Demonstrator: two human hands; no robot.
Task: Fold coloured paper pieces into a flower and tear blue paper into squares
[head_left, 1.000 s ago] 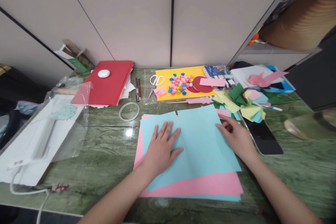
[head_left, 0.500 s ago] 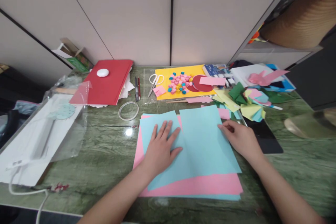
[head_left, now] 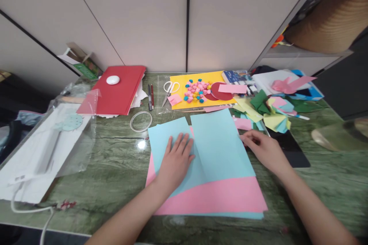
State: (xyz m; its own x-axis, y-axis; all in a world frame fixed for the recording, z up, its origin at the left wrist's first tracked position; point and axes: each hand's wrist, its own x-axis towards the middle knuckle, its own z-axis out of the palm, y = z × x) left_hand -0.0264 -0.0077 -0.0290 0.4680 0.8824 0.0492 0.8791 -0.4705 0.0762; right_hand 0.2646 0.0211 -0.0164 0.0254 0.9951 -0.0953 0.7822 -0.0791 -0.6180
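Note:
Two light blue paper halves, a left one (head_left: pixel 161 138) and a right one (head_left: pixel 220 145), lie at an angle with a narrow gap between their upper ends. Beneath them is a pink sheet (head_left: pixel 218 197), showing along the front, and a blue sheet (head_left: pixel 244 215) peeks out at the bottom. My left hand (head_left: pixel 176 162) rests flat on the left blue half, fingers outstretched. At the right edge of the stack, the fingers of my right hand (head_left: pixel 263 151) are pinched together against the paper. Which sheet they grip is hard to tell.
Behind the stack are scissors (head_left: pixel 167 93), a yellow sheet (head_left: pixel 178 103) bearing small paper balls, and a tape roll (head_left: pixel 140 121). Paper scraps (head_left: pixel 260 103) and a black tablet-like object (head_left: pixel 289 149) lie right. A red folder (head_left: pixel 120 92) carries a white case (head_left: pixel 113 80).
The blue paper has shifted up and to the left over the pink sheet, baring more pink at the front. My left hand's fingers have drawn closer together.

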